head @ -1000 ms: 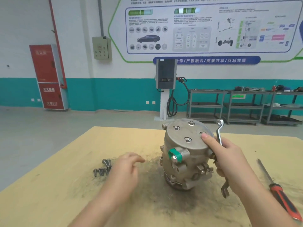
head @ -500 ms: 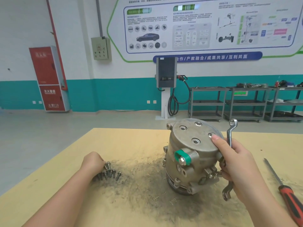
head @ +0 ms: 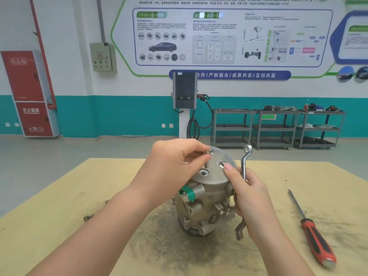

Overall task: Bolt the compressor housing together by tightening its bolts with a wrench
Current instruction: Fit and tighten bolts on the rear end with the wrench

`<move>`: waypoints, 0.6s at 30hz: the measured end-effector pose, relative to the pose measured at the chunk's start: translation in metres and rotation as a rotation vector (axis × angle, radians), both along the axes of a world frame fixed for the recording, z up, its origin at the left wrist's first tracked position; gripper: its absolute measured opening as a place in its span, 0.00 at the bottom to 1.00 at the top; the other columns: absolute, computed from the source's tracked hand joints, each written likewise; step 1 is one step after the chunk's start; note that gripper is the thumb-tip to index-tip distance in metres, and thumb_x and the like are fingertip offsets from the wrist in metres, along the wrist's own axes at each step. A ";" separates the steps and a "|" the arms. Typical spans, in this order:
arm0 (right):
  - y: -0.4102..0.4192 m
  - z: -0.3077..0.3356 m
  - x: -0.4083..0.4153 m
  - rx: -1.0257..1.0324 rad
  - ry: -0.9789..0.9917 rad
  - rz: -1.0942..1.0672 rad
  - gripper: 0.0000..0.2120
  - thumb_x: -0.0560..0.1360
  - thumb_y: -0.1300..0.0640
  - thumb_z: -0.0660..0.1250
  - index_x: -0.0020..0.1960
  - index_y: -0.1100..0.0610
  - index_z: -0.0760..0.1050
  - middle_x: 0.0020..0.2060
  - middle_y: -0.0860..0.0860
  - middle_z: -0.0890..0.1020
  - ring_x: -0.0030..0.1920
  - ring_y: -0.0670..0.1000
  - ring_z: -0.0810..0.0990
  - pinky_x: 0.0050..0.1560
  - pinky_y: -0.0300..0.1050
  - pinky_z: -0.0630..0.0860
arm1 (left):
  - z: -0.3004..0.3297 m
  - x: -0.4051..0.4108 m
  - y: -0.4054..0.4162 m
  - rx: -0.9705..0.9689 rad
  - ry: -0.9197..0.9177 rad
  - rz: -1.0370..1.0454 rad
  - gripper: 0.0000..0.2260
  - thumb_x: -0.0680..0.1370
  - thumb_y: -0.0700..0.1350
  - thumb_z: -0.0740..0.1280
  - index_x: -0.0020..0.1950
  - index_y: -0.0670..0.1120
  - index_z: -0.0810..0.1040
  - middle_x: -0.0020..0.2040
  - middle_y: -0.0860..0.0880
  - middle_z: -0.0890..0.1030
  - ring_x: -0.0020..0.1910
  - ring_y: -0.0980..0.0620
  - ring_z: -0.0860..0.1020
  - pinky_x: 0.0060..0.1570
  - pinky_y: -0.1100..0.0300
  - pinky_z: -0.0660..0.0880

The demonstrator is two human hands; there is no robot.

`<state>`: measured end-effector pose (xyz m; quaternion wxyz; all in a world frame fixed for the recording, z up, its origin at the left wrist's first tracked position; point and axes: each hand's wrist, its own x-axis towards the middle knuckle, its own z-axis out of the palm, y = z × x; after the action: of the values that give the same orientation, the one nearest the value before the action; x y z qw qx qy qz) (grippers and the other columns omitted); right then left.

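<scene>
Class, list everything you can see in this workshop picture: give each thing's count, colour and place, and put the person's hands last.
compressor housing: one, grey metal, table centre
bolt: one, silver, above housing top
wrench: one, silver, right of housing
loose bolts: few, dark, table left
screwdriver: one, red-black handle, table right
table: one, yellow
carts: three, grey, back wall
left hand: pinches bolt
right hand: holds wrench, thumb on housing

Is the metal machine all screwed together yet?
Not yet. The left hand is pinching a bolt over the compressor top. The right hand holds the wrench, not on any bolt. Loose bolts wait on the table.
</scene>
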<state>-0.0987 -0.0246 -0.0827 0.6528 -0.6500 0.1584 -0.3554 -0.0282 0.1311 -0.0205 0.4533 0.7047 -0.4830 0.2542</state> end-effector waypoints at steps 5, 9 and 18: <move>0.000 0.001 -0.002 0.010 -0.003 0.006 0.14 0.75 0.45 0.69 0.52 0.55 0.78 0.20 0.40 0.72 0.21 0.39 0.70 0.21 0.31 0.64 | -0.005 0.013 -0.002 0.113 -0.071 0.065 0.05 0.75 0.42 0.75 0.49 0.43 0.87 0.45 0.50 0.87 0.47 0.59 0.80 0.49 0.63 0.76; -0.002 0.001 -0.001 -0.015 -0.003 0.002 0.15 0.74 0.45 0.69 0.51 0.55 0.78 0.21 0.39 0.73 0.21 0.39 0.70 0.22 0.30 0.64 | -0.008 0.015 0.000 0.196 -0.290 0.057 0.06 0.75 0.45 0.73 0.47 0.43 0.87 0.45 0.50 0.87 0.45 0.57 0.82 0.48 0.62 0.76; -0.022 0.003 -0.004 0.298 -0.154 0.027 0.23 0.83 0.43 0.54 0.51 0.60 0.78 0.25 0.46 0.65 0.21 0.44 0.60 0.21 0.36 0.58 | -0.004 0.041 -0.007 0.587 0.276 0.032 0.45 0.68 0.78 0.55 0.81 0.60 0.51 0.77 0.67 0.56 0.72 0.69 0.55 0.69 0.68 0.52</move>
<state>-0.1028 -0.0461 -0.0798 0.7569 -0.5187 0.1502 -0.3682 0.0129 0.1239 -0.0242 0.2879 0.8408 -0.4582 0.0132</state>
